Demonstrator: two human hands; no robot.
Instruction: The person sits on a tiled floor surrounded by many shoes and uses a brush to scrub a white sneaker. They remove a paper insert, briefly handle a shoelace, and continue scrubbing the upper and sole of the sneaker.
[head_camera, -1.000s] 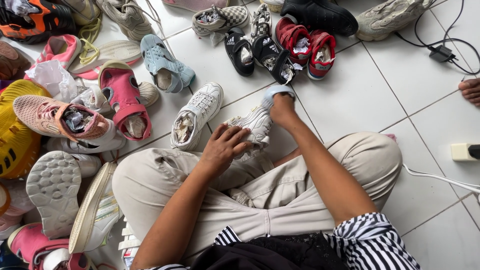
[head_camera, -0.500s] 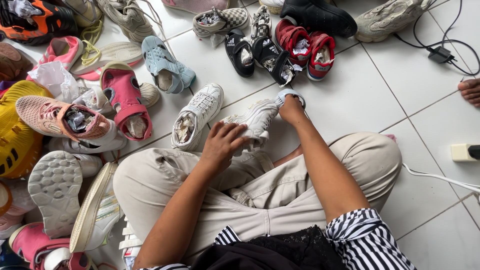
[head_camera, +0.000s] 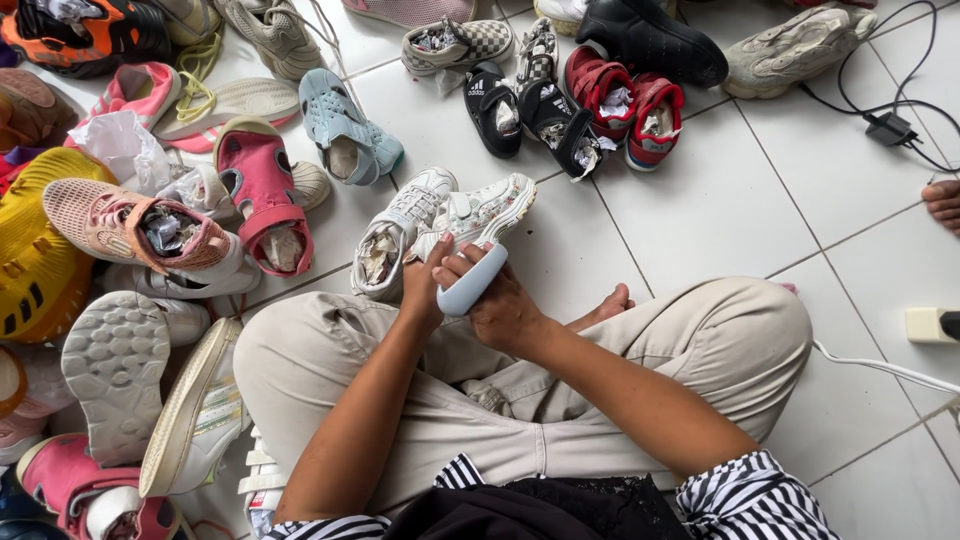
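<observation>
Shoes (head_camera: 262, 190) crowding the white sneaker (head_camera: 478, 213).

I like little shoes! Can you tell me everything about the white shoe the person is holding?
The white shoe is a small sneaker with a chunky, shiny upper and pale trim. It lies on its side, toe pointing away, over the tile floor. Both hands, left hand and right hand, grip its light blue heel end. Its matching shoe, stuffed with paper, lies against it.

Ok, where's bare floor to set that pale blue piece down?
Open tile lies right of the white sneaker pair, between the red shoes and the right knee. Left is crowded: pink sandal, yellow shoe, upturned soles.
</observation>
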